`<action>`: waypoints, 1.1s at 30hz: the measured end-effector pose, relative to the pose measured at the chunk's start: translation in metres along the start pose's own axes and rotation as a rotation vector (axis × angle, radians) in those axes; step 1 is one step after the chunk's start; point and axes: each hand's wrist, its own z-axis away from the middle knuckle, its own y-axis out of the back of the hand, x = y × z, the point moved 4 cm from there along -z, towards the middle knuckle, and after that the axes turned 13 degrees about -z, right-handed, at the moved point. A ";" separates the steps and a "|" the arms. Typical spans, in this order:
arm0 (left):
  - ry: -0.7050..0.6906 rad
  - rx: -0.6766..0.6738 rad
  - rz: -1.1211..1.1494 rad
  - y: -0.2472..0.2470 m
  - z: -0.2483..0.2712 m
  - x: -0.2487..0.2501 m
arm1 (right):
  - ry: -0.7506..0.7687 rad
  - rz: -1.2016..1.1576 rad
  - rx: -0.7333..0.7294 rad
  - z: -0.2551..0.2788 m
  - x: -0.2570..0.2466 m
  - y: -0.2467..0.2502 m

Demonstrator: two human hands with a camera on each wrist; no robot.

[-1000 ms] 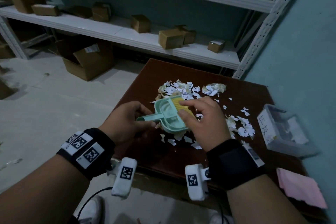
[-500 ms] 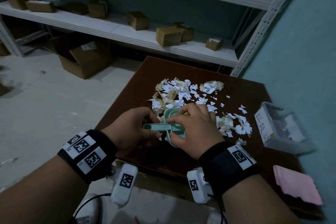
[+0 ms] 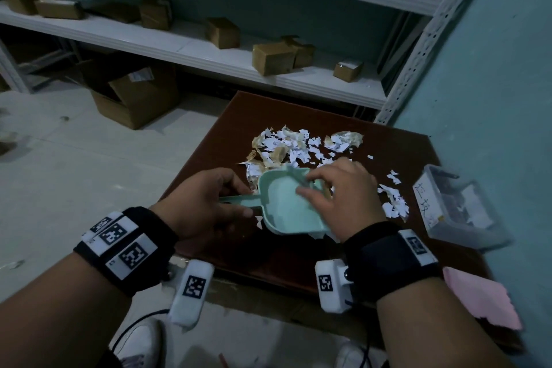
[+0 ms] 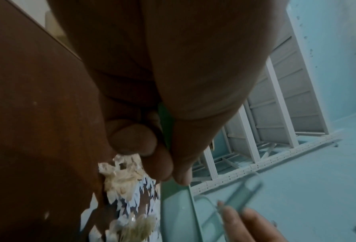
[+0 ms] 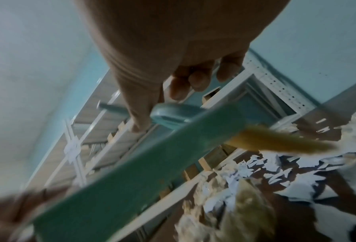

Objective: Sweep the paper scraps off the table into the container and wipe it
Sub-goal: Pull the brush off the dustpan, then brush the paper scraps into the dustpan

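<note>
My L hand (image 3: 206, 203) has its fingers (image 4: 131, 137) curled round the mint dustpan (image 3: 286, 206) handle, pan held just above the bench (image 3: 388, 152). R hand (image 3: 343, 197) fingers (image 5: 185, 83) grip the hand brush (image 5: 173, 117) at the pan's mouth. Paper scraps (image 3: 286, 143) lie heaped beyond the pan; clear container (image 3: 457, 209) sits at bench R edge.

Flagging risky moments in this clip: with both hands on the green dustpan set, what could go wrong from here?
1. The right hand seems to be working the brush free of the dustpan; a jerk could scatter the paper scraps off the table.
2. The left hand holds only the thin handle, so the pan may twist.
3. The container sits near the table's right edge and could be knocked.
</note>
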 end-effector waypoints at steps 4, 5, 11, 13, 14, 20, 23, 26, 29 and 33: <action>-0.003 0.058 -0.005 0.018 0.001 -0.009 | -0.165 -0.388 0.201 0.001 0.011 0.021; 0.004 0.073 0.009 0.023 0.001 -0.012 | -0.203 -0.397 0.213 0.002 0.015 0.023; 0.115 0.168 0.078 0.051 0.002 -0.041 | -0.312 -0.389 0.232 0.006 0.025 0.031; 0.139 0.200 0.122 0.057 0.004 -0.047 | -0.341 -0.410 0.256 0.007 0.026 0.035; 0.151 0.217 0.140 0.060 0.004 -0.049 | -0.358 -0.434 0.276 0.008 0.028 0.037; 0.193 0.302 -0.047 0.068 0.007 -0.054 | -0.414 -0.363 0.340 0.006 0.034 0.046; 0.225 0.292 -0.169 0.069 0.006 -0.060 | -0.348 -0.106 0.328 0.003 0.033 0.052; 0.244 0.285 -0.246 0.068 0.006 -0.061 | -0.383 0.155 0.262 0.002 0.039 0.056; 0.252 0.272 -0.265 0.064 0.001 -0.062 | -0.495 0.283 0.186 0.002 0.048 0.056; 0.259 0.241 -0.265 0.057 -0.007 -0.061 | -0.561 0.238 0.120 0.001 0.058 0.047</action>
